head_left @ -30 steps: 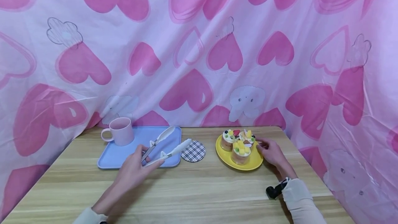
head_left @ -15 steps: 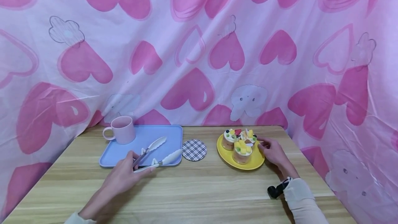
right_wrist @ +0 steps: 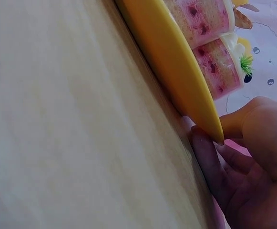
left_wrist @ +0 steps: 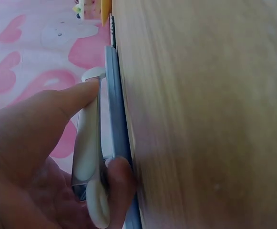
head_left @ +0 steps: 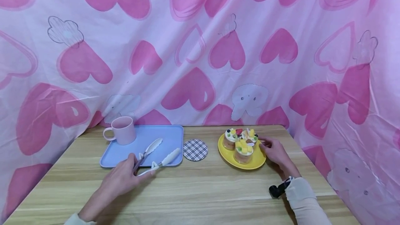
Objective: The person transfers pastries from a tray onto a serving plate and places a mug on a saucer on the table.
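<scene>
My left hand [head_left: 120,179] grips a pair of metal tongs [head_left: 170,157] with white tips and spread arms. In the head view the tongs extend across the front right part of the blue tray [head_left: 156,133]. The left wrist view has the thumb and a finger on opposite sides of the tongs' handle [left_wrist: 87,143]. At the right, my right hand [head_left: 277,153] pinches the edge of a yellow plate [head_left: 226,159], thumb above and fingers below in the right wrist view. Three dessert cups [head_left: 243,153] topped with fruit stand on the plate. Whether the tongs touch the tray cannot be told.
A pink mug [head_left: 124,131] stands on the tray's back left corner. Between tray and plate lies a round checked coaster [head_left: 195,150]. Behind the wooden table [head_left: 200,197] hangs a pink heart-patterned curtain [head_left: 187,89].
The left hand has drawn back toward the lower left with the tongs, whose tips now lie lower over the tray. The right hand has kept its grip on the plate, nearly still.
</scene>
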A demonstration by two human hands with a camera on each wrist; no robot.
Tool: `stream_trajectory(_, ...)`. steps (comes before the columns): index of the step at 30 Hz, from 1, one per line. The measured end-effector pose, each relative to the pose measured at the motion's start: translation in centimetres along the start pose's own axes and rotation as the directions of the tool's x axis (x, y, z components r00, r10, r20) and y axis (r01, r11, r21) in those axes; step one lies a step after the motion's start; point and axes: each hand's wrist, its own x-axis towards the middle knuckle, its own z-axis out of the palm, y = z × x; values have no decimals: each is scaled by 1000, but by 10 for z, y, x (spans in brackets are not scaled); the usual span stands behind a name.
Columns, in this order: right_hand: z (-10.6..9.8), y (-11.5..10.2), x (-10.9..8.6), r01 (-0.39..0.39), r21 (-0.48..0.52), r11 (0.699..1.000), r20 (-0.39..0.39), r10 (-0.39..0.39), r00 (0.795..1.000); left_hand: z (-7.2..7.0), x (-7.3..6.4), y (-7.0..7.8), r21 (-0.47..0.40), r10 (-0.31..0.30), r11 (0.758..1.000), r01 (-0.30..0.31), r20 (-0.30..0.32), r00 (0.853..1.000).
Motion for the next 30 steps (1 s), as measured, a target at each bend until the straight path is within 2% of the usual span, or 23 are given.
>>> stream_trajectory(7, -3, 2, 0, -7, 12, 1000, 1, 7, 1000, -4, 0, 5, 105, -18, 994, 20, -23, 1000)
stream_trajectory(11, -4, 3, 0, -11, -1, 1000, -20, 11, 1000, -7, 1, 5, 126, -37, 991, 36, 8, 999)
stream_trajectory(14, -7, 3, -1, -33, -8, 999, -69, 32, 997, -9, 3, 5, 140, -52, 989, 46, 42, 998)
stream_trajectory(18, -15, 2, -4, -73, 39, 997, -122, 77, 989, -11, 5, 7, 164, -51, 986, 40, 63, 997)
stream_trajectory(21, -22, -3, -7, -30, 82, 996, -156, 43, 987, -13, 6, 9, 179, -46, 983, 33, 70, 996)
stream_trajectory(23, -27, -9, -9, 14, 75, 997, -188, 1, 982, -16, 5, 9, 188, -40, 982, 25, 78, 996)
stream_trajectory(26, -33, -18, -9, 113, 41, 993, -264, -98, 960, -22, 4, 8, 192, -24, 981, 7, 85, 996)
stream_trajectory(30, -36, -34, -8, 149, 57, 987, -336, -122, 934, -35, 5, 5, 143, 16, 989, -26, 70, 997)
